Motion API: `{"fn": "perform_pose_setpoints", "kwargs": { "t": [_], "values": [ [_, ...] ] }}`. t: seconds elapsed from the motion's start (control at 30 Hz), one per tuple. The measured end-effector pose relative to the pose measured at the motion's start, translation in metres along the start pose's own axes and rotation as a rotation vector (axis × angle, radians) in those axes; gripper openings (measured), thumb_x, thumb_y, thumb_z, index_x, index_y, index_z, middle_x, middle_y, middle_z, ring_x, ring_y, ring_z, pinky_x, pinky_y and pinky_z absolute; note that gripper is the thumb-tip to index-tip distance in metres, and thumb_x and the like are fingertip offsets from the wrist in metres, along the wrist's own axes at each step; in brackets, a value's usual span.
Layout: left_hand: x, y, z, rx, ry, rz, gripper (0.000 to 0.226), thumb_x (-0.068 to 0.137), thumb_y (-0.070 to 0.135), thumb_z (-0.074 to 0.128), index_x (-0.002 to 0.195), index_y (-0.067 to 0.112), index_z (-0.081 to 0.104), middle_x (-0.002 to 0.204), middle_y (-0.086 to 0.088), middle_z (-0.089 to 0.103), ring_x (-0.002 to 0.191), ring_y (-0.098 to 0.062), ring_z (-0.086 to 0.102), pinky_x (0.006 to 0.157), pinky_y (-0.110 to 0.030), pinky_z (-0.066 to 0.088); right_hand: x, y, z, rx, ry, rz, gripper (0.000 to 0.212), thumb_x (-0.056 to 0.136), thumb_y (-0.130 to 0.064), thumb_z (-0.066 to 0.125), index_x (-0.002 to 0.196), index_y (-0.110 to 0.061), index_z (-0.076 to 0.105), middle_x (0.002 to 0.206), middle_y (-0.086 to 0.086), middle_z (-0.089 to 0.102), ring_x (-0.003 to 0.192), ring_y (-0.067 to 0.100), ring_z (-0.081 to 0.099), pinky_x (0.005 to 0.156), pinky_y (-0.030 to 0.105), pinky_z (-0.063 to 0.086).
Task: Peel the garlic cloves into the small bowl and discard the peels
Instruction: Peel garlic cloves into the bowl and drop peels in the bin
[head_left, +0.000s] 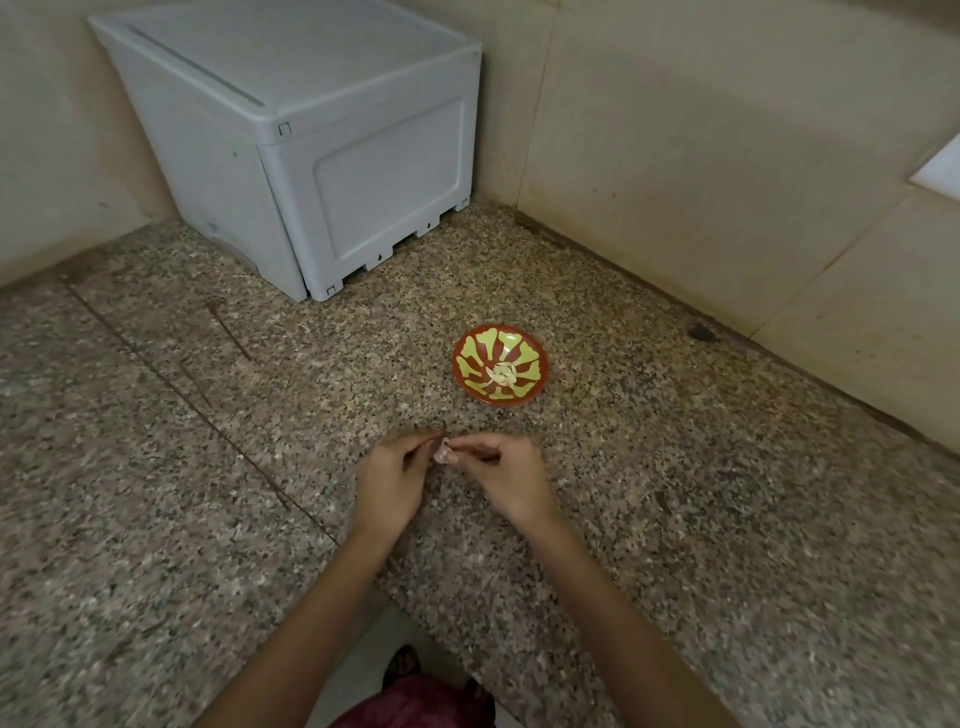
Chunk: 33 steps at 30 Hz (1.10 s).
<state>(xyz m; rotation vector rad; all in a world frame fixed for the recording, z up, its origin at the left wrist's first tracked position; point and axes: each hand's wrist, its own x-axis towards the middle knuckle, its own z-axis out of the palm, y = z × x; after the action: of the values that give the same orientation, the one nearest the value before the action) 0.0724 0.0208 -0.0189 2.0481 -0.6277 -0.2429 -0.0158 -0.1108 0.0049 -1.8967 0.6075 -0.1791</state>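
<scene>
A small red bowl (500, 364) with a yellow-green pattern stands on the speckled granite counter (208, 467). Several pale peeled garlic cloves (503, 375) lie in its middle. Nearer to me, my left hand (395, 483) and my right hand (506, 475) meet above the counter. Between their fingertips they pinch one garlic clove (442, 451) that still wears its pinkish papery skin. Both hands sit a short way in front of the bowl, apart from it.
A large grey plastic box (311, 140) stands in the back left corner of the counter. Beige tiled walls (727, 156) close off the back and right sides. The counter's front edge runs below my forearms, with floor and a sandalled foot (402, 662) beneath.
</scene>
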Motion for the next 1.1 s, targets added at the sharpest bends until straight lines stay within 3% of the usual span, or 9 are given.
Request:
{"fn": "perform_pose_setpoints", "kwargs": {
  "t": [0.07,0.2,0.43,0.53,0.67,0.83,1.0,1.1],
  "values": [
    [-0.004,0.003,-0.002,-0.024,0.002,-0.021,0.029,0.091,0.006,0.062,0.118,0.016,0.068,0.114,0.009,0.065,0.097,-0.007,0.063,0.083,-0.007,0.043,-0.002,-0.001,0.001,0.003,0.009,-0.009,0.019,0.084,-0.014,0.077,0.104,-0.015,0.077,0.097,-0.007,0.076,0.086,0.0,0.07,0.085,0.019,0.055],
    [-0.018,0.003,-0.004,-0.092,-0.027,0.042,0.036,0.084,-0.002,0.068,0.114,0.016,0.07,0.109,0.004,0.069,0.094,-0.001,0.064,0.085,-0.011,0.049,-0.007,-0.002,0.001,0.034,0.022,-0.008,0.017,0.082,-0.018,0.079,0.099,-0.017,0.079,0.091,-0.009,0.077,0.081,0.002,0.071,0.082,0.024,0.057],
    [-0.021,-0.002,0.0,-0.068,0.025,0.106,0.03,0.076,0.015,0.08,0.105,0.018,0.074,0.1,0.005,0.072,0.086,-0.004,0.067,0.078,-0.029,0.057,-0.007,-0.004,0.007,-0.065,0.028,0.078,0.018,0.077,-0.027,0.084,0.093,-0.019,0.08,0.086,-0.01,0.076,0.077,0.003,0.07,0.084,0.028,0.057],
    [-0.02,0.0,-0.002,-0.09,0.022,0.086,0.029,0.073,0.017,0.081,0.101,0.02,0.075,0.094,0.006,0.072,0.081,0.0,0.066,0.076,-0.024,0.056,-0.003,-0.009,0.005,-0.087,0.025,0.113,0.014,0.078,-0.025,0.083,0.089,-0.018,0.08,0.081,-0.01,0.075,0.073,0.0,0.067,0.077,0.019,0.054],
    [-0.017,-0.001,-0.002,-0.119,-0.006,0.044,0.028,0.072,0.017,0.082,0.099,0.022,0.075,0.093,0.009,0.073,0.079,0.0,0.067,0.074,-0.021,0.056,0.0,-0.009,0.0,-0.05,-0.027,0.144,0.01,0.081,-0.019,0.08,0.09,-0.014,0.079,0.071,-0.01,0.071,0.053,-0.007,0.056,0.057,0.013,0.043],
    [-0.013,-0.003,-0.006,-0.117,-0.045,0.066,0.028,0.073,0.014,0.081,0.099,0.021,0.075,0.093,0.011,0.073,0.079,0.002,0.068,0.074,-0.016,0.055,0.002,-0.008,-0.004,-0.042,-0.066,0.163,0.007,0.085,-0.013,0.075,0.092,-0.012,0.078,0.079,0.002,0.075,0.067,0.01,0.065,0.076,0.036,0.056],
    [-0.013,0.0,-0.009,-0.013,-0.048,0.156,0.034,0.074,0.01,0.08,0.105,0.02,0.074,0.099,0.008,0.072,0.083,0.011,0.062,0.078,-0.011,0.051,-0.004,-0.011,-0.006,0.066,-0.02,0.213,0.009,0.09,-0.007,0.069,0.095,-0.013,0.074,0.085,0.004,0.075,0.075,0.015,0.072,0.079,0.034,0.06],
    [-0.019,0.004,-0.009,0.111,-0.022,0.219,0.039,0.078,0.013,0.078,0.115,0.02,0.07,0.119,0.006,0.066,0.104,0.003,0.055,0.096,-0.021,0.046,-0.015,-0.011,-0.018,0.147,0.012,0.233,0.011,0.09,-0.005,0.066,0.098,-0.013,0.07,0.091,0.004,0.074,0.08,0.015,0.073,0.075,0.025,0.059]
  ]
}}
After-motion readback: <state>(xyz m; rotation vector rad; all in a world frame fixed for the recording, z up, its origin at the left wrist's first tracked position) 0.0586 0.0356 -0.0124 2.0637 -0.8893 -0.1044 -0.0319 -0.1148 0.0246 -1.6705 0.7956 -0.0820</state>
